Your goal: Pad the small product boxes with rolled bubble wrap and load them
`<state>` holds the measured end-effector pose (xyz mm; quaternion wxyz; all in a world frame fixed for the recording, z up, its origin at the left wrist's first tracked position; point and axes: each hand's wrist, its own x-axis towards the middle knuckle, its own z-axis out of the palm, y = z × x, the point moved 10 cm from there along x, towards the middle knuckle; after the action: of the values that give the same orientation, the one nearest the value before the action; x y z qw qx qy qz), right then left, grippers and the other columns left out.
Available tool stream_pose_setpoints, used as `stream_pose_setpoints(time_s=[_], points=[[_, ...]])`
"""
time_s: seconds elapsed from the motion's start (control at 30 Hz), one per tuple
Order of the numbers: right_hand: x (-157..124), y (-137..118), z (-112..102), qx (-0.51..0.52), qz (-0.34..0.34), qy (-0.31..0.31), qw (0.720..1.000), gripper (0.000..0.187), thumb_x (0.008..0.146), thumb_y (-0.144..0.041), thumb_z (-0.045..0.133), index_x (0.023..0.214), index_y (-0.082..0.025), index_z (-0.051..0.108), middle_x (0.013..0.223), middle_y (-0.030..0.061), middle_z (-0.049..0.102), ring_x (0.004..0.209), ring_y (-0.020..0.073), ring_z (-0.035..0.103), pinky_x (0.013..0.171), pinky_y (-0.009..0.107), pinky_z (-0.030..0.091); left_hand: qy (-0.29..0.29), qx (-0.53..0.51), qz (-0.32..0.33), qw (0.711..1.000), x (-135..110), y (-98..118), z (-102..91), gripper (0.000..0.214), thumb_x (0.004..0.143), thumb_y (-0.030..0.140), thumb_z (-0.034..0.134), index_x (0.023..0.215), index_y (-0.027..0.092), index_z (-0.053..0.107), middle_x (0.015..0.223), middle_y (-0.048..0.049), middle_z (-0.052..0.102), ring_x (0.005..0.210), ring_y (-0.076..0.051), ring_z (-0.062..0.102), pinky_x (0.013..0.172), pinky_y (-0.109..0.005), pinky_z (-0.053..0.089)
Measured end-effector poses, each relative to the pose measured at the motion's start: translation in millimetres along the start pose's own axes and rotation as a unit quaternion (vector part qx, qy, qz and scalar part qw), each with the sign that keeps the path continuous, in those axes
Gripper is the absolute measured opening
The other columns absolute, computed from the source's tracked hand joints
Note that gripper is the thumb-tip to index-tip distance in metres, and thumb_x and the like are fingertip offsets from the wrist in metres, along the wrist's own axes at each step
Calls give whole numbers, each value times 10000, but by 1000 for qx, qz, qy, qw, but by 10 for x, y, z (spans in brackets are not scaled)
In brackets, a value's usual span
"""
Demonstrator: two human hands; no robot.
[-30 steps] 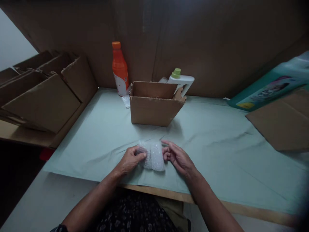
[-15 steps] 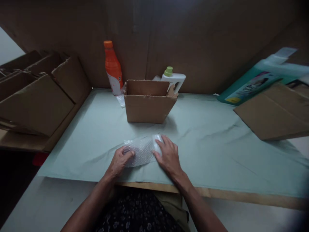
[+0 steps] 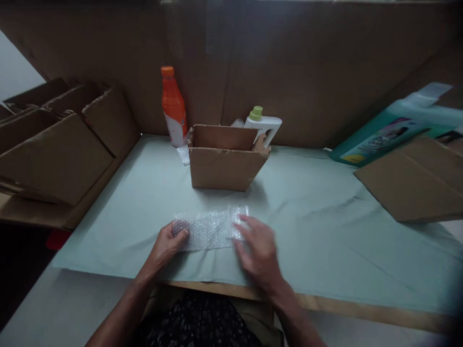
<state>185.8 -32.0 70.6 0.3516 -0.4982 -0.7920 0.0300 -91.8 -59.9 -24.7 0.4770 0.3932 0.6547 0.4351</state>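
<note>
A strip of bubble wrap [image 3: 208, 230] lies across the cloth in front of me, its right end folded over into a thicker flap. My left hand [image 3: 168, 246] pinches the left end between thumb and fingers. Blurred by motion, my right hand [image 3: 257, 246] is at the folded right end, thumb and fingers apart. Its fingertips overlap the flap's edge; whether they touch it I cannot tell. Just beyond the wrap stands an open cardboard box [image 3: 222, 168], its inside mostly hidden.
Behind the box are an orange bottle [image 3: 173, 108] and a white jug [image 3: 269, 124] with a green cap. Divided cardboard bins [image 3: 54, 159] stand at left. A teal liquid container [image 3: 383, 130] leans behind another cardboard box [image 3: 415, 183] at right. Cardboard walls [image 3: 307, 72] close off the back.
My left hand has moved left with its end of the bubble wrap, which looks straighter and longer. My right hand has shifted slightly right and down, loosening from the folded end.
</note>
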Motion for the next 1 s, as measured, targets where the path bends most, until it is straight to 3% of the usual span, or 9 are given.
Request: stream_pose_setpoints(time_s=[0.1,0.17,0.23,0.37,0.5,0.63,0.73,0.87,1.0], points=[[-54,-524,606,8,-140,-160,977,272,924,-297,616,1179,-272,711,1367,90,662,1336,326,534,1072,527,408,1,18,21,1000,-3,38,36,320,725,467,662,802,157,666,707,-4,610,652,-151,519,617,-252,415],[-79,-381,808,-34,-136,-193,971,276,917,-310,635,1175,-257,716,1372,94,660,1363,351,503,1075,548,402,0,33,31,999,-5,42,23,298,730,460,647,767,164,657,678,2,593,634,-148,502,598,-249,401],[-73,37,745,-88,-88,-159,979,278,939,-311,600,1185,-248,714,1349,102,673,1350,359,513,1056,555,415,-1,49,30,998,3,5,-31,283,734,458,638,715,175,626,625,18,552,592,-138,470,560,-241,374],[-99,916,173,-150,20,-56,987,338,978,-416,509,1172,-226,710,1328,141,671,1299,379,556,977,567,466,-12,109,44,993,60,-32,-170,299,734,481,644,723,182,637,602,18,553,575,-150,496,556,-259,395],[96,1180,-237,-76,78,-3,994,445,950,-550,517,1210,-229,681,1372,143,643,1254,359,595,985,563,481,99,220,107,964,190,309,-439,532,717,502,705,1136,175,682,903,-58,697,747,-213,622,667,-325,495],[737,1068,38,89,105,-42,990,569,891,-562,600,1354,-231,590,1445,132,594,1287,316,581,1010,497,507,104,182,205,956,562,870,-254,757,769,468,695,1439,178,493,1385,-164,583,1142,-286,620,908,-413,529],[1230,1066,477,189,156,-83,966,725,803,-523,655,1407,-145,518,1385,186,627,1126,309,666,898,442,556,55,113,213,969,1022,1065,51,794,768,408,686,1479,163,433,1428,-184,553,1208,-310,590,948,-432,520],[1345,1159,847,209,227,-120,944,609,724,-506,662,1190,-116,629,1003,140,755,755,260,692,691,379,549,24,45,212,976,1321,969,280,613,770,318,642,1352,160,531,1254,-133,657,1143,-281,613,930,-392,525],[1024,1166,728,170,219,-80,958,507,738,-586,634,989,-150,694,910,126,763,818,297,690,693,385,542,45,21,208,977,1137,616,233,428,805,332,647,1200,174,603,1171,-112,672,1050,-254,650,891,-375,544]])
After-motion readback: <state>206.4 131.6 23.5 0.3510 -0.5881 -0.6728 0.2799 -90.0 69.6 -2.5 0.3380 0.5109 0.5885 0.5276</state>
